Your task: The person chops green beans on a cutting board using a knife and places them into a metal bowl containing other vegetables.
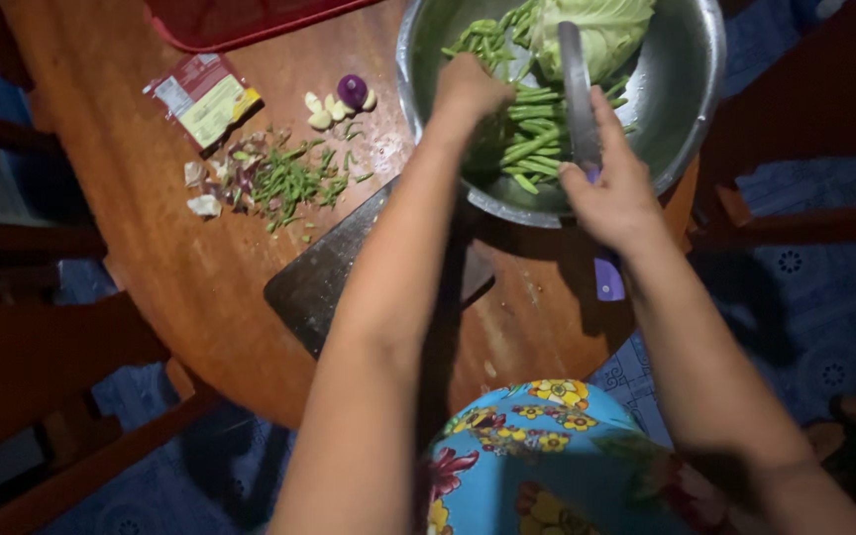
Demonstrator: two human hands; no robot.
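From the head view, our left hand (468,87) reaches into the metal bowl (691,89), its grip closed among the green beans (532,134), which lie just beyond it. Our right hand (614,193) grips a knife (577,84), blade pointing far over the cabbage (596,30). Far left on the counter (180,267) lies a flat red-and-yellow packet (205,97).

A wooden worktop (180,267) is seen. On it are laid a dark cutting board (324,282) at centre, a metal bowl (686,89) at two o'clock, and vegetable scraps (284,178), a packet (205,97) and a red tray (220,22) toward eleven.
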